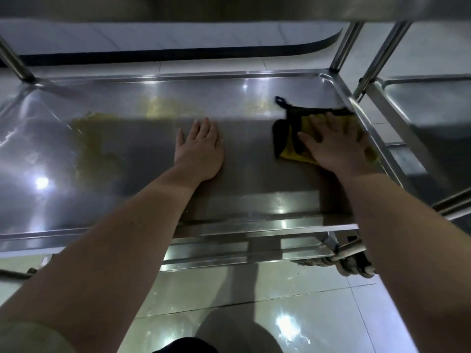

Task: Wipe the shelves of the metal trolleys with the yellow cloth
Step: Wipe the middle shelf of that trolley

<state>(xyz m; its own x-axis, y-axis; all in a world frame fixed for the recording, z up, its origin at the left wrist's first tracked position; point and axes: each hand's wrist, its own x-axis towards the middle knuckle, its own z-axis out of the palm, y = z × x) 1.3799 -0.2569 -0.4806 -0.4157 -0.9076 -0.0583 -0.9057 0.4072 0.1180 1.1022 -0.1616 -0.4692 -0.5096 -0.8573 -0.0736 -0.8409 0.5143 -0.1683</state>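
The trolley shelf (254, 169) fills the middle of the frame. It is a wide steel tray with a raised rim, stiff and heavy, and it looks slick enough for fabric to glide over. A 2nd trolley (428, 103) stands just beside it at the upper right. A yellowish smear (94, 146) spreads over the left of the shelf, with fainter patches along the far side, so most of the wiping seems not yet done.

The yellow cloth (291, 150) lies flat on the shelf at the right of the frame, near the right rim. It is edged in black, soft and light. It will likely bunch or fold if pushed from 1 corner, so a flat palm over its middle is the better way to work it than a pinch.

The right hand (334, 146) does just that, with fingers spread and pressing down on the cloth, somewhat blurred. The left hand (201, 149) lies palm down on bare steel at centre, fingers straight and close together, apart from the cloth. A small black hanging loop (279, 100) sticks out from the cloth's far corner.
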